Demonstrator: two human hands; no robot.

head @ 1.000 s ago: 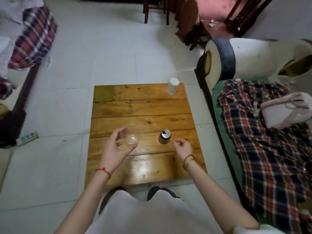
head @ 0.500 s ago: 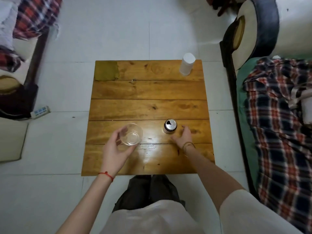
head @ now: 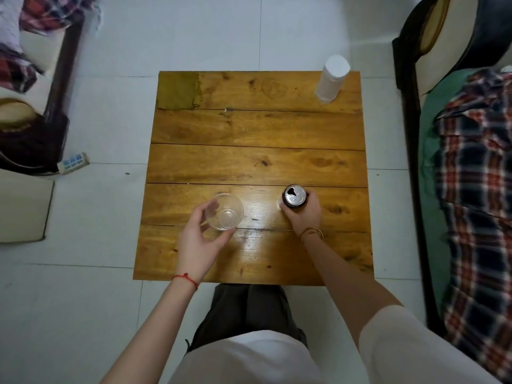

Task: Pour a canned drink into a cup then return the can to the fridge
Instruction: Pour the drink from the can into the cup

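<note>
on the table [head: 257,128] the cup [head: 227,212] stands near the front edge, left of the can [head: 294,195], with the left hand [head: 198,239] round the cup and the right hand [head: 304,214] round the can, while a stack of cups [head: 332,79] stands at the far right corner.

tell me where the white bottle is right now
In the head view the white bottle stands at the far right corner of the wooden table, well beyond the can that the right hand grips.
</note>
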